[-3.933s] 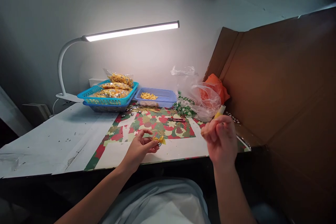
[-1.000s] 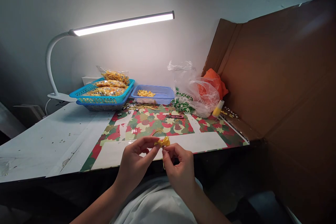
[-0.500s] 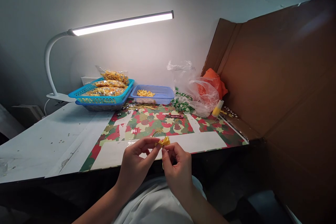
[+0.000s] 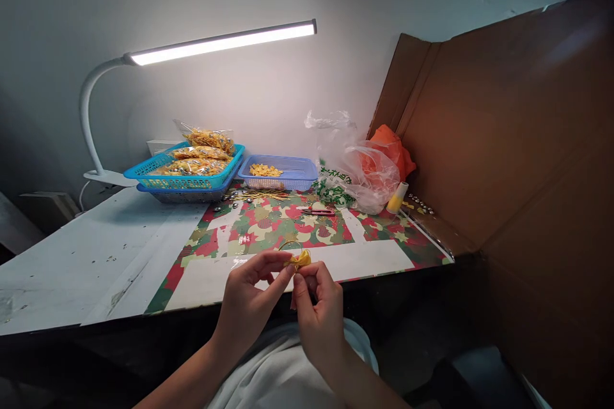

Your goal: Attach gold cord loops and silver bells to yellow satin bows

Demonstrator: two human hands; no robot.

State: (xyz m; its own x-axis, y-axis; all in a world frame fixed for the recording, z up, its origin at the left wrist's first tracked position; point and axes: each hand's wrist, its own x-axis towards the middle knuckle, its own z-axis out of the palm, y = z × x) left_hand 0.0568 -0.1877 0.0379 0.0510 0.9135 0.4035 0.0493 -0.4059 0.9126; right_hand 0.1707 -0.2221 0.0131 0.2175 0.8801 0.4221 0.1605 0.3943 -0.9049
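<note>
A small yellow ribbon bow [image 4: 302, 259] is held up over the near edge of the table, with a thin gold loop [image 4: 290, 243] rising behind it. My left hand [image 4: 256, 284] pinches the left side of the bow between thumb and fingers. Just below the bow, my right hand [image 4: 319, 307] has thumb and forefinger pressed together near a thin yellow strand. What lies between those right fingertips is too small to make out.
Thread snips [image 4: 318, 212] and gold strips [image 4: 266, 195] lie on the patterned sheet. Behind are a blue basket [image 4: 307, 176] of yellow pieces, a turquoise basket [image 4: 137, 174] of filled bags, plastic bags [image 4: 378, 185] and a yellow thread cone [image 4: 397, 199]. Cardboard [image 4: 518, 128] stands right; a lamp [image 4: 220, 43] hangs above.
My right hand has shifted slightly left and turned, its fingers now curled closer under the bow. The left hand keeps its pinch on the bow almost unmoved.
</note>
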